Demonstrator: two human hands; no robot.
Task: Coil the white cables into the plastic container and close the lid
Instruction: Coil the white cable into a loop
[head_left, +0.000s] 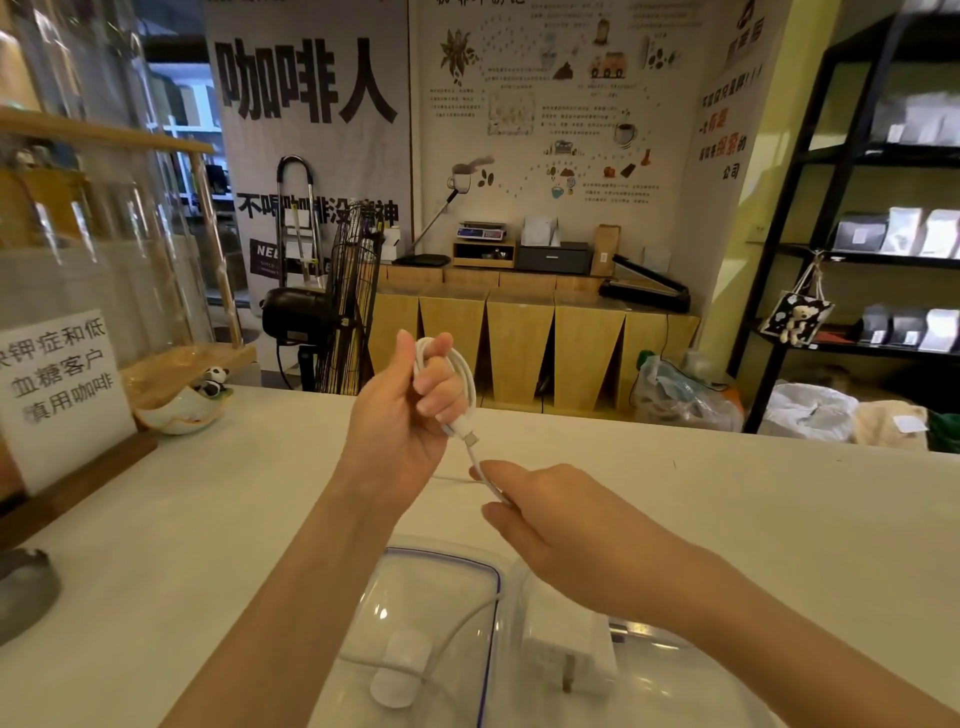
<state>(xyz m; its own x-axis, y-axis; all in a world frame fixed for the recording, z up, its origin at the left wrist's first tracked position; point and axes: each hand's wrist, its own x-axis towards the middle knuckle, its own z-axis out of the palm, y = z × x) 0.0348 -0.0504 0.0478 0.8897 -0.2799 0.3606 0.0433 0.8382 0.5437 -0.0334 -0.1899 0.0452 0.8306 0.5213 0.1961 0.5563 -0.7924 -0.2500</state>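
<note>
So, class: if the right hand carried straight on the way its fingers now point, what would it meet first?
Probably the left hand, which holds the coiled white cable; the right hand points up-left along it, though depth is unclear.

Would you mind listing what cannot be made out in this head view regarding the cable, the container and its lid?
- Plastic container: near side cut off by the bottom edge; the right forearm covers part.
- Lid: cannot tell which clear piece it is.
- White cable: loop count hidden inside the left hand.
- Cable's far end: hidden under the right hand.
- White charger: blurred through the plastic.
</note>
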